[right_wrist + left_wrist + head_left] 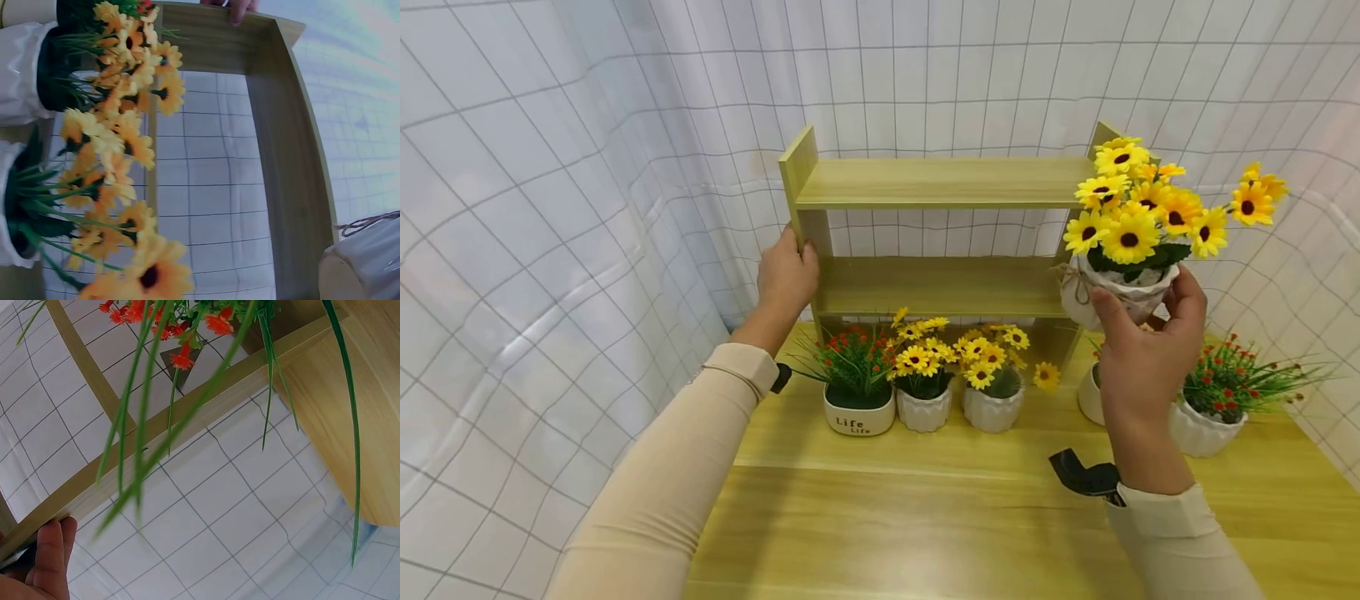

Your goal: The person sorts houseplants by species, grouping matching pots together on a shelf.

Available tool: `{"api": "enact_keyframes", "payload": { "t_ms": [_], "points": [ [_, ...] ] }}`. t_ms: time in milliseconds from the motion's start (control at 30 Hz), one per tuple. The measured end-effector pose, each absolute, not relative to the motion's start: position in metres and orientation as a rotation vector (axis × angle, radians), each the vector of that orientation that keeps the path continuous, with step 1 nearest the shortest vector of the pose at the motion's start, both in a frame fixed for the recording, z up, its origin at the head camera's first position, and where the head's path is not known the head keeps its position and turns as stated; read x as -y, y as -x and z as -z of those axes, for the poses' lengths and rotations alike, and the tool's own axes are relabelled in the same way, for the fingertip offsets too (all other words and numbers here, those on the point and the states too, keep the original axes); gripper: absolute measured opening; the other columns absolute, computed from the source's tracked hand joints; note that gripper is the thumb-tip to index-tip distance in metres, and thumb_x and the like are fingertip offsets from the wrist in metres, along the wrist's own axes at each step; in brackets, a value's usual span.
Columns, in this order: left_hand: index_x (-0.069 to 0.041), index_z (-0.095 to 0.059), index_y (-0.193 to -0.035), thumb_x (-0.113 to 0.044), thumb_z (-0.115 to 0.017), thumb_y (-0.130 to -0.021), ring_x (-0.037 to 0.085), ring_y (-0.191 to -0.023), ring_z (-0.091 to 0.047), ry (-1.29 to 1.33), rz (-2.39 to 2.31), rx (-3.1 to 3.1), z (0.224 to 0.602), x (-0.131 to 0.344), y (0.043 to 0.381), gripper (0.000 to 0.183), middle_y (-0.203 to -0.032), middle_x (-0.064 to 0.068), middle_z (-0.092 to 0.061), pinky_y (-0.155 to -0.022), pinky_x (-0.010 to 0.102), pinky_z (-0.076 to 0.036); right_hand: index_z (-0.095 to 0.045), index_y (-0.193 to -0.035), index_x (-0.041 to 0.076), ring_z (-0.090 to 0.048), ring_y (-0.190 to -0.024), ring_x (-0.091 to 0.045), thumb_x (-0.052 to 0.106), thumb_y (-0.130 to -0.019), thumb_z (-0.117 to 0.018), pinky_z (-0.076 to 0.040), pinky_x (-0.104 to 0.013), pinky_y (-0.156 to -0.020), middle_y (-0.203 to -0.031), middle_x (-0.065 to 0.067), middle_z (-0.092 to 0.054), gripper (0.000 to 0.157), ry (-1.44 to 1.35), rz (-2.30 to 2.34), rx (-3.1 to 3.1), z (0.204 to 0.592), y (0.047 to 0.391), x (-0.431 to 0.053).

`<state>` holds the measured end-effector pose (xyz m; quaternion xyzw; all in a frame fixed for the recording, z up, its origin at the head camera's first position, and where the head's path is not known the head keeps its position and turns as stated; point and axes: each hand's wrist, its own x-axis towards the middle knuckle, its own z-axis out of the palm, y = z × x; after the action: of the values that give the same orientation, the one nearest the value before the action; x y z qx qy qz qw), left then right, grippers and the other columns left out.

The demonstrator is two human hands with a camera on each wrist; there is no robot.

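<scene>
My left hand [787,277] grips the left side panel of a wooden shelf rack [940,292], thumb on the inner side. The left wrist view catches its fingers [51,550] against the panel's edge. My right hand [1150,367] holds a white ruffled pot [1080,293] of artificial sunflowers [1138,208], raised in front of the rack's right side. Twine is tied in a bow round that pot. Its base also shows at the lower right of the right wrist view, while the holding fingers are out of that frame.
Before the rack, on the wooden table [880,525], stand a red-flowered pot [859,417] marked "Life" and two white pots of yellow flowers [923,410]. Right of them are a partly hidden white pot [1090,396] and another red-flowered pot [1206,429]. Gridded white curtain [955,75] surrounds the table.
</scene>
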<state>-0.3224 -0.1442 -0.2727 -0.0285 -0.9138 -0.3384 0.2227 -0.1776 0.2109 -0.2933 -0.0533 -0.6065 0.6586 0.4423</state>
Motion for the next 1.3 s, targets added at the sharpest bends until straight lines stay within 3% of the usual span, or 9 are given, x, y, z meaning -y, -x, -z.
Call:
{"api": "enact_keyframes", "payload": {
  "t_ms": [167, 567, 933, 1300],
  "points": [
    [-0.005, -0.049, -0.140, -0.025, -0.041, -0.106, 0.042, -0.106, -0.064, 0.085, 0.941, 2.515, 0.273, 0.145, 0.323, 0.040, -0.122, 0.024, -0.064, -0.083, 0.055, -0.051, -0.052, -0.139, 0.015, -0.043, -0.099, -0.017, 0.016, -0.079, -0.085, -0.041, -0.028, -0.080, -0.133, -0.006, -0.049, 0.068, 0.057, -1.641, 1.457, 0.269, 0.184, -0.207],
    [-0.005, -0.050, -0.138, -0.025, -0.041, -0.105, 0.043, -0.104, -0.065, 0.071, 0.932, 2.523, 0.273, 0.144, 0.322, 0.039, -0.120, 0.024, -0.065, -0.082, 0.055, -0.052, -0.055, -0.134, 0.011, -0.054, -0.108, -0.023, 0.007, -0.075, -0.087, -0.049, -0.032, -0.093, -0.130, -0.010, -0.049, 0.068, -0.090, -1.759, 1.362, 0.224, 0.203, -0.202],
    [-0.005, -0.051, -0.137, -0.026, -0.041, -0.105, 0.043, -0.106, -0.064, 0.072, 0.944, 2.511, 0.275, 0.145, 0.324, 0.039, -0.120, 0.023, -0.065, -0.083, 0.055, -0.051, -0.056, -0.131, 0.010, -0.047, -0.112, -0.016, 0.008, -0.076, -0.087, -0.045, -0.031, -0.090, -0.126, -0.006, -0.051, 0.063, -0.064, -1.793, 1.378, 0.210, 0.233, -0.205],
    [-0.007, -0.050, -0.140, -0.025, -0.042, -0.105, 0.043, -0.107, -0.064, 0.065, 0.941, 2.508, 0.275, 0.145, 0.324, 0.040, -0.121, 0.023, -0.065, -0.083, 0.056, -0.051, -0.053, -0.136, 0.009, -0.053, -0.115, -0.017, 0.012, -0.078, -0.085, -0.045, -0.029, -0.096, -0.128, -0.007, -0.054, 0.066, -0.063, -1.851, 1.381, 0.203, 0.259, -0.206]
  ]
}}
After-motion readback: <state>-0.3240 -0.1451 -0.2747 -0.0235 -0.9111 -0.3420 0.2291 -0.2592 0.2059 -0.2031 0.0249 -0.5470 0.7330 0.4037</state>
